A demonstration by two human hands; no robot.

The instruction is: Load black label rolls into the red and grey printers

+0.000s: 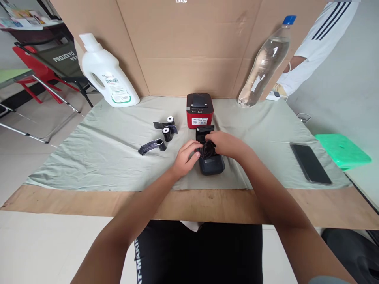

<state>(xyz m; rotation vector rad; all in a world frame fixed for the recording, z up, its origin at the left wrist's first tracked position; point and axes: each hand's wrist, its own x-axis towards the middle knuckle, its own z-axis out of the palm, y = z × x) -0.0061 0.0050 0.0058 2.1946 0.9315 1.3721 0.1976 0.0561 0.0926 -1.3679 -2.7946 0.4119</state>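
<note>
Both my hands meet over the small dark printer [211,163] that sits on the grey-green cloth [97,154] near the table's front edge. Its lid [205,132] stands open toward the back. My left hand [186,157] comes in from the left with its fingers curled against the side of a black roll [207,150], and my right hand [226,144] reaches over from the right, fingers pinched on the same roll, so both hands hold it just above the printer's open compartment. The roll looks crumpled or loosely wound; I cannot tell whether it already touches the compartment floor. Just behind the dark printer stands a red printer [199,110], shut, with a white label on its front. To the left lie 3 more black rolls [164,132], each with a loose tail spread on the cloth, well apart from my hands. A white detergent jug [108,75] stands at the back left, a clear plastic bottle [266,63] leans against the cardboard wall [183,47] at the back right, and a phone [310,163] lies face up on the right. Another person's striped sleeve [322,35] shows beyond the bottle.
</note>
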